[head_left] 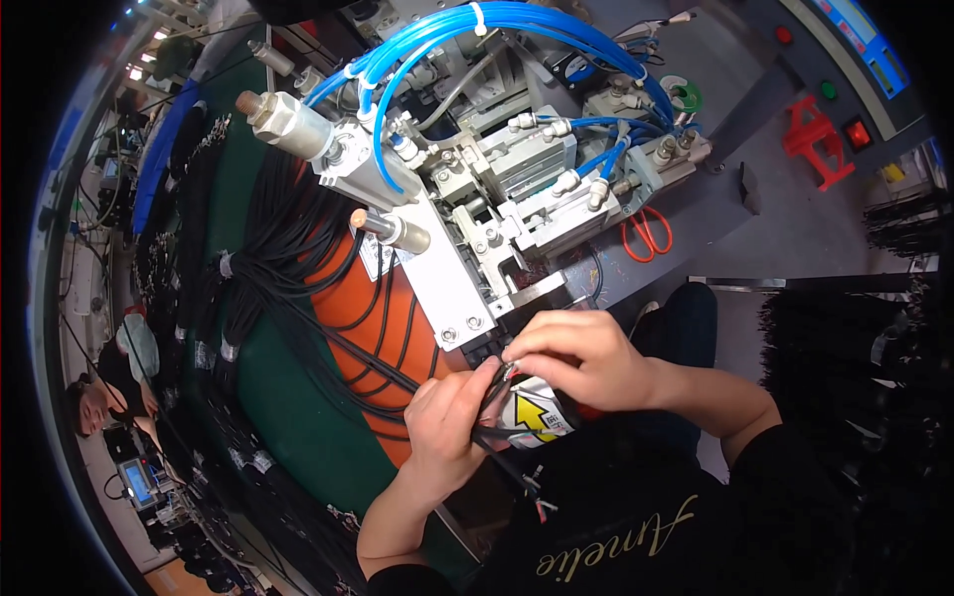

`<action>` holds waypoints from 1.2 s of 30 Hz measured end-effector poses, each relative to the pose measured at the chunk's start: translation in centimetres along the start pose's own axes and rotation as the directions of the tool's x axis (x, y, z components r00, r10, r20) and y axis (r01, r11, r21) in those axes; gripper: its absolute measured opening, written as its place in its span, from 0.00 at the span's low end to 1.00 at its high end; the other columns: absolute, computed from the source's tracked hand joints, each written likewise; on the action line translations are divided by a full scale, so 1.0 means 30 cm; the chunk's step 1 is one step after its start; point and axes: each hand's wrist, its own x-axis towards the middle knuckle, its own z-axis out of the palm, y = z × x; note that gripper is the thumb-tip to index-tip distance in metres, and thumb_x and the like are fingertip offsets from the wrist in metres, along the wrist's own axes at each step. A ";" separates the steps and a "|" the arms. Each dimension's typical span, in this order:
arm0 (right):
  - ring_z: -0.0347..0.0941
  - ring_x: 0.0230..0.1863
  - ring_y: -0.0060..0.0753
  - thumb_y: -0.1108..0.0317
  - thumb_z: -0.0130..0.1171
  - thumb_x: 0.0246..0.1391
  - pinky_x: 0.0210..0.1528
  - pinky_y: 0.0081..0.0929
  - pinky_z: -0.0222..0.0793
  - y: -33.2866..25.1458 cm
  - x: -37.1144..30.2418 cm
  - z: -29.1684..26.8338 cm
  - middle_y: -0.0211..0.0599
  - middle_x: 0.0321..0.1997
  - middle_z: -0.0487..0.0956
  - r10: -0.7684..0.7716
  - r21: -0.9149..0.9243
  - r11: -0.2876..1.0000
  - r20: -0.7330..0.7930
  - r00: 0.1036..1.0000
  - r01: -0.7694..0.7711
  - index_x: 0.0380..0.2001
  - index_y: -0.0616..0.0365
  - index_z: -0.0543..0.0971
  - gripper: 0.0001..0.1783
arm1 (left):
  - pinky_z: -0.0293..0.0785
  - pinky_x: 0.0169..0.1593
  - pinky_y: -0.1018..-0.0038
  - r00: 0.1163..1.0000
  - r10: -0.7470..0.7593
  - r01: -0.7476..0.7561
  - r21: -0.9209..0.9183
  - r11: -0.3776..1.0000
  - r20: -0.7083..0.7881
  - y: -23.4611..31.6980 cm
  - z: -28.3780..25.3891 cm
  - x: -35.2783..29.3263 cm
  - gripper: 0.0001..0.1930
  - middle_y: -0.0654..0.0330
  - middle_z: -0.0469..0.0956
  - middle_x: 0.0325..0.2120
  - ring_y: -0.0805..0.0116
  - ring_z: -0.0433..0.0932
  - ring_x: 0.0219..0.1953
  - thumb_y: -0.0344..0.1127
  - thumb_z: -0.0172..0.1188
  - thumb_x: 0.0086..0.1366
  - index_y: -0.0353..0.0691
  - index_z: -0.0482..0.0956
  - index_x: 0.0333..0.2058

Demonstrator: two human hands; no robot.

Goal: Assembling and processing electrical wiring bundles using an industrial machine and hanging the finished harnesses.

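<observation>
Just in front of the machine, my two hands meet over the end of a black cable. My left hand is closed around the cable near its tip. Thumb and fingers of my right hand pinch the small wires at that end; their exact shape is partly covered by the fingertips. Below my left hand, more black cable runs toward my body and ends in loose coloured wires. A white label with a yellow arrow shows beneath my hands.
Blue air hoses arch over the machine. Bundled black cables lie across an orange sheet and green surface at left. Red-handled scissors lie right of the machine. A red stool stands farther right; another person is far left.
</observation>
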 end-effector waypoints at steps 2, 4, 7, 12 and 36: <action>0.74 0.24 0.18 0.79 0.57 0.57 0.25 0.16 0.65 0.003 -0.003 -0.004 0.34 0.30 0.80 0.343 0.455 0.813 0.130 0.930 -0.363 0.43 0.66 0.77 0.10 | 0.67 0.28 0.71 1.000 0.009 -0.011 -0.070 0.998 -0.028 0.002 -0.002 0.007 0.20 0.57 0.78 0.30 0.61 0.77 0.28 0.25 0.66 0.49 0.34 0.79 0.44; 0.74 0.25 0.17 0.79 0.56 0.59 0.25 0.15 0.65 0.000 -0.006 -0.016 0.33 0.31 0.80 0.465 0.620 0.596 0.252 0.849 -0.510 0.44 0.65 0.77 0.09 | 0.67 0.27 0.71 0.998 0.044 -0.049 -0.113 0.992 -0.046 -0.004 0.000 0.017 0.19 0.58 0.79 0.28 0.62 0.77 0.25 0.26 0.66 0.51 0.34 0.78 0.44; 0.75 0.27 0.13 0.75 0.56 0.61 0.27 0.12 0.66 -0.007 0.004 -0.039 0.31 0.33 0.79 0.580 0.638 0.327 0.447 0.681 -0.697 0.45 0.64 0.75 0.09 | 0.66 0.26 0.71 0.995 0.084 -0.091 -0.123 0.988 -0.058 -0.009 0.013 0.029 0.19 0.58 0.79 0.27 0.62 0.76 0.23 0.26 0.66 0.52 0.33 0.78 0.45; 0.73 0.27 0.14 0.79 0.55 0.60 0.26 0.12 0.64 -0.028 0.031 -0.040 0.29 0.31 0.77 0.631 0.572 0.289 0.489 0.602 -0.767 0.44 0.65 0.74 0.09 | 0.66 0.25 0.70 0.991 0.125 -0.128 -0.087 0.988 -0.049 0.006 0.048 0.036 0.18 0.58 0.77 0.25 0.61 0.75 0.21 0.28 0.66 0.52 0.34 0.77 0.43; 0.79 0.34 0.25 0.77 0.56 0.61 0.33 0.18 0.74 0.014 -0.021 -0.004 0.41 0.40 0.79 0.503 0.607 0.554 0.301 0.810 -0.570 0.48 0.68 0.79 0.13 | 0.73 0.29 0.70 0.985 -0.126 0.164 -0.432 0.887 0.116 -0.006 0.009 0.068 0.06 0.57 0.78 0.25 0.60 0.79 0.25 0.28 0.61 0.61 0.35 0.75 0.35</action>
